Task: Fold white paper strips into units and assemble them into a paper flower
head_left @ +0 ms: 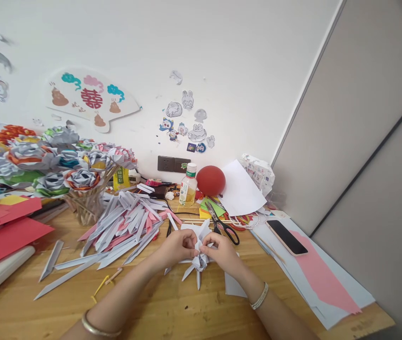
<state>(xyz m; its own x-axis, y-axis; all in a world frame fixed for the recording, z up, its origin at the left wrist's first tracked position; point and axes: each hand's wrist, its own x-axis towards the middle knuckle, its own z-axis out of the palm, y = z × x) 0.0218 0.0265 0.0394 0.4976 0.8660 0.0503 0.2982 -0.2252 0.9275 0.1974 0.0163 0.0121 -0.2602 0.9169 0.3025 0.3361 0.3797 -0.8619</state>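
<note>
A white folded-paper flower (200,262) with pointed strips sticking out on several sides lies on the wooden table between my hands. My left hand (178,245) pinches its centre from the left, thumb and fingertips together. From the right, my right hand (222,252) pinches the same centre, its fingertips almost meeting the left ones. The exact fold between the fingertips is too small to make out. Just behind my right hand lie black-handled scissors (222,225). To the left of my left hand is a pile of folded white and pink paper strips (126,222).
Finished paper flowers (83,179) stand in a clear container at the left, near red paper sheets (12,241). At the back are a bottle (188,186) and a red balloon (211,180). A phone (287,237) rests on paper sheets at the right, by a grey panel.
</note>
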